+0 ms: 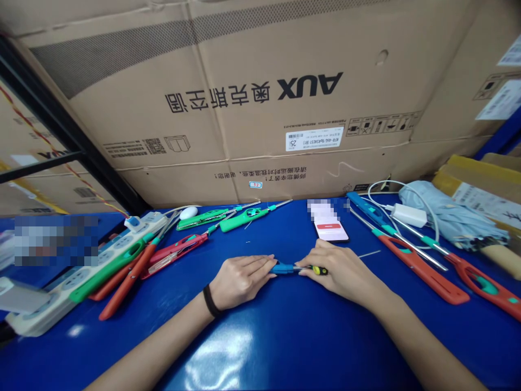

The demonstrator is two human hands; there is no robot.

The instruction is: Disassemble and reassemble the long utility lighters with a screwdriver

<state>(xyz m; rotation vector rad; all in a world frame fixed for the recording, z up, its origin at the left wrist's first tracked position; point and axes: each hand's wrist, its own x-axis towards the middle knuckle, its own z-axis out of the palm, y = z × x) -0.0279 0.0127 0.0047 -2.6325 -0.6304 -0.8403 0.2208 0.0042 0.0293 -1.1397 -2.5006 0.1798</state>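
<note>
My left hand [244, 279], with a dark band at the wrist, is closed around a blue lighter [284, 269]; only its front end shows, and the rest is hidden in my palm. My right hand [334, 271] pinches a small screwdriver with a yellow and black handle [319, 270]. Between the hands a short metal shaft [300, 268] lines up with the blue end; whether it belongs to the lighter or the screwdriver I cannot tell. Beyond my hands lie opened long lighters: a green one [244, 219], another green one [203, 219] and a red one [175, 254].
At left, a white power strip [109, 255] has a green lighter [109, 270] and orange ones [128, 282] beside it. A phone [331, 231] lies ahead. Orange lighters [423, 266], a charger [409, 215] and a folded umbrella [451, 212] lie right. A large carton [244, 146] stands behind.
</note>
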